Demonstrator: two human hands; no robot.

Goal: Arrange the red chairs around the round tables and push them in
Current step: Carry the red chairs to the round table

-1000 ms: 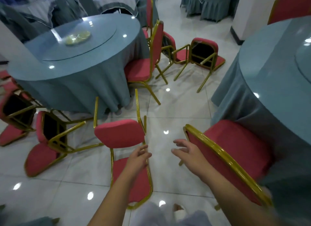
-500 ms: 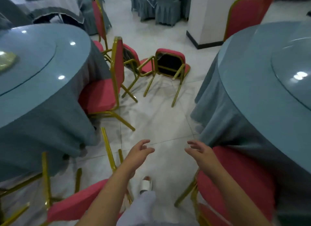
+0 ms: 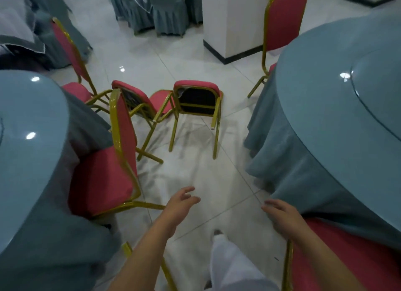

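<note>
Two red chairs with gold frames lie tipped on the floor ahead: one (image 3: 198,100) shows its black underside, the other (image 3: 138,100) leans beside it. An upright red chair (image 3: 102,182) stands at the left round table (image 3: 28,152). Another red chair (image 3: 351,256) is tucked under the right round table (image 3: 338,108) at the lower right. A further one (image 3: 284,19) stands behind that table, and one (image 3: 67,45) stands far left. My left hand (image 3: 180,204) and my right hand (image 3: 282,215) reach forward, fingers apart, holding nothing.
Both tables carry blue-grey cloths hanging to the white tiled floor (image 3: 206,182), leaving an aisle between them. A white pillar (image 3: 234,22) with a black base stands beyond. Grey-covered chairs (image 3: 165,11) cluster at the back. My white-trousered leg (image 3: 227,264) is below.
I have walked forward down the aisle; the tipped chairs are closer and the fallen chair at my feet has dropped out of view. Both hands stay empty and outstretched.
</note>
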